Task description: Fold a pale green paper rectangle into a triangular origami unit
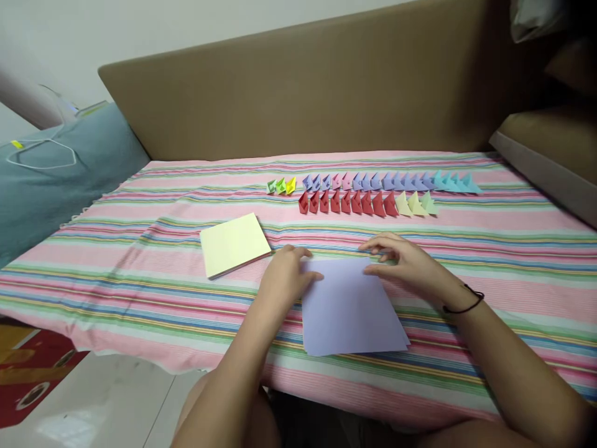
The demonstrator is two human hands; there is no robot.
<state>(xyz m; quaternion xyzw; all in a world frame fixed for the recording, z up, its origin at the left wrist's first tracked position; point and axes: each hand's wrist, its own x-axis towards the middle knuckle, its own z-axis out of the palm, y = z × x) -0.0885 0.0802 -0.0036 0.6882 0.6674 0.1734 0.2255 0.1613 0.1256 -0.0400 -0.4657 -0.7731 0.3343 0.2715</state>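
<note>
Two or more sheets of pale purple paper (352, 311) lie slightly fanned on the striped cloth in front of me. My left hand (291, 270) is at their top left corner, its thumb over the paper and apart from the fingers. By the top right corner, my right hand (398, 258) has its fingers spread, with the thumb tip at the paper's edge. Neither hand visibly grips a sheet. Left of my left hand rests a stack of paper (236, 242) with a pale yellow sheet on top.
Small folded paper boats stand in two rows, with red boats (346, 202) in front and purple boats (387, 182) behind. The striped cloth (153, 261) covers the seat before a brown backrest (298, 93). A blue-grey cushion (60, 174) with a white cable sits left.
</note>
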